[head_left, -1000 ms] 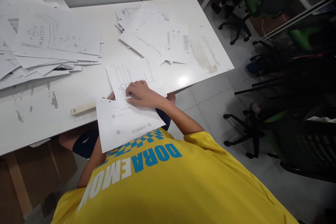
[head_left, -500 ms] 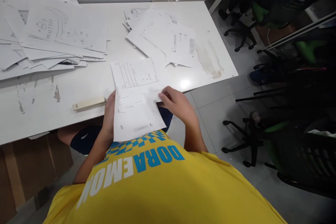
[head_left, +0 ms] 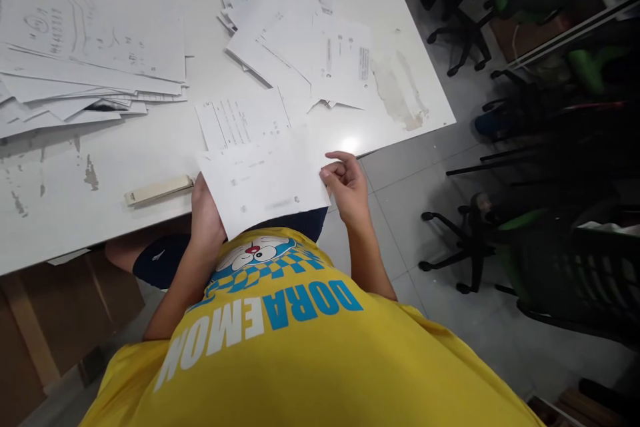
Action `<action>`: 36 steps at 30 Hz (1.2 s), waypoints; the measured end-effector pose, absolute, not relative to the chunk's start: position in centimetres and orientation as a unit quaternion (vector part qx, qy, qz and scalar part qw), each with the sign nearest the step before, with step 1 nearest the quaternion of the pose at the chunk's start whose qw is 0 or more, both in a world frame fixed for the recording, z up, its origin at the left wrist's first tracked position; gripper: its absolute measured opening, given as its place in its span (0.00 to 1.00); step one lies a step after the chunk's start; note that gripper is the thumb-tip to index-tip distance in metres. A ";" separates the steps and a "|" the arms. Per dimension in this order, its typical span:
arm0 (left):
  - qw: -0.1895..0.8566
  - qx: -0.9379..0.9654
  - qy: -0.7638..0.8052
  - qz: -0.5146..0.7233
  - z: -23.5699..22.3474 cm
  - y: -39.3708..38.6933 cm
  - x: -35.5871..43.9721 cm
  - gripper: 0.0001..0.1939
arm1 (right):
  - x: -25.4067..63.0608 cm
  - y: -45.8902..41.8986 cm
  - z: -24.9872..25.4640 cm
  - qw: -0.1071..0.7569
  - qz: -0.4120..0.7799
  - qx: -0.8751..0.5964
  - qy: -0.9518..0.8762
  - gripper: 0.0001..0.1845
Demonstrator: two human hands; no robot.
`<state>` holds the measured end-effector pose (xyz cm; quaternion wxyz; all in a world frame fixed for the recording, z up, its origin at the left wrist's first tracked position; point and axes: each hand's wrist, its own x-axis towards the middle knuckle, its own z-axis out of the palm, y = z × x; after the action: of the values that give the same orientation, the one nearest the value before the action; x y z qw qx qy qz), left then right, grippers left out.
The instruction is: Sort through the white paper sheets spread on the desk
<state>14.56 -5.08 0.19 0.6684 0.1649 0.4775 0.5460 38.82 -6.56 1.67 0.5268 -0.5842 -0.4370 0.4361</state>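
Where the near edge of the white table [head_left: 150,213] meets the person's lap, one printed sheet [head_left: 265,180] is held up at a slight tilt, blurred, overhanging the edge.

Left hand [head_left: 205,207]: closed on the sheet's left edge, mostly hidden behind the paper.
Right hand [head_left: 345,183]: fingers curled, pinching the sheet's right edge.
Second printed sheet [head_left: 243,121]: flat on the table, just beyond the held one.
Cream stapler [head_left: 157,190]: on the table, just left of the left hand.
Large paper pile [head_left: 85,60]: far left.
Smaller loose pile [head_left: 305,47]: far centre-right.
Office chairs [head_left: 500,240]: on the floor to the right.
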 end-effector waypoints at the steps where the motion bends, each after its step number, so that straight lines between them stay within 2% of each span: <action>1: 0.647 0.180 0.478 0.566 0.2 -4.7 14.8 0.13 | 39.1 -5.7 1.7 0.524 0.424 -0.591 -0.443 0.14; 7: 0.648 0.175 0.450 0.589 1.2 -4.0 14.9 0.23 | 39.5 -1.5 0.3 0.500 0.381 -0.615 -0.476 0.14; 12: 0.647 0.208 0.472 0.561 0.9 -4.3 14.6 0.20 | 39.4 -0.7 0.1 0.454 0.335 -0.632 -0.530 0.13; 22: 0.630 0.260 0.494 0.539 0.0 -4.4 14.3 0.24 | 40.3 -0.9 -1.6 0.398 0.171 -0.681 -0.591 0.16; 29: 0.633 0.291 0.478 0.535 -0.1 -4.4 14.1 0.26 | 40.1 -1.0 -2.1 0.380 0.183 -0.681 -0.599 0.18; 36: 0.637 0.309 0.459 0.537 0.4 -4.5 13.6 0.24 | 40.0 1.3 -0.7 0.343 0.278 -0.687 -0.577 0.25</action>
<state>13.56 -4.53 0.43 0.6367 0.3087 0.4592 0.5371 39.97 1.33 -0.69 0.3427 -0.6875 -0.5766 0.2783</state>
